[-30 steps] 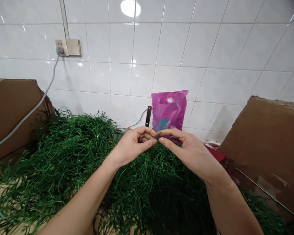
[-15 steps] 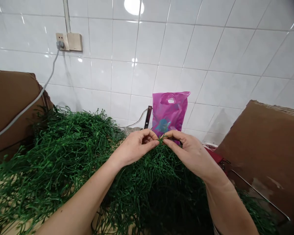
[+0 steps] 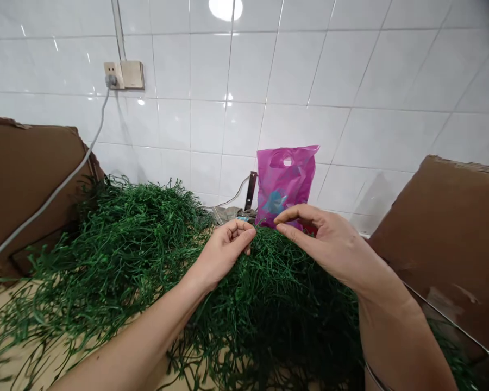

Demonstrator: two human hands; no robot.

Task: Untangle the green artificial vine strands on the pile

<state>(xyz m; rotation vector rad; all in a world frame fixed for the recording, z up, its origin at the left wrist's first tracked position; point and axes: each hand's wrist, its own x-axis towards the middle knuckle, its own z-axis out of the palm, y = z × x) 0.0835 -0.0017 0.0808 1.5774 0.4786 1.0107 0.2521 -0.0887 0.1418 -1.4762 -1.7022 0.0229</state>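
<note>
My left hand [image 3: 228, 247] is closed above the green pile, its thumb pressed to the curled fingers. Whatever lies in that pinch, if anything, is too small to make out. My right hand [image 3: 324, 233] is a little way to its right, thumb and forefinger slightly apart and nothing visible between them. Thin green plastic-looking stems [image 3: 264, 277] with small branching tips heap up under both hands. A larger tangle of the same stems [image 3: 134, 239] spreads to the left. Behind the hands, a purple plastic bag [image 3: 285, 179] with a cut-out handle stands against the wall.
Cardboard boxes flank the pile, one on the left [image 3: 32, 174] and one on the right [image 3: 452, 233]. A grey cable [image 3: 67, 179] runs down from a wall socket [image 3: 112, 73]. Beside the bag rises a dark riveted handle [image 3: 250, 190]. A thin metal rod [image 3: 448, 320] crosses the right side.
My hands were together, fingertips pinching a small green piece between them. They have now parted, the left moving left and the right moving right with its fingers loosened.
</note>
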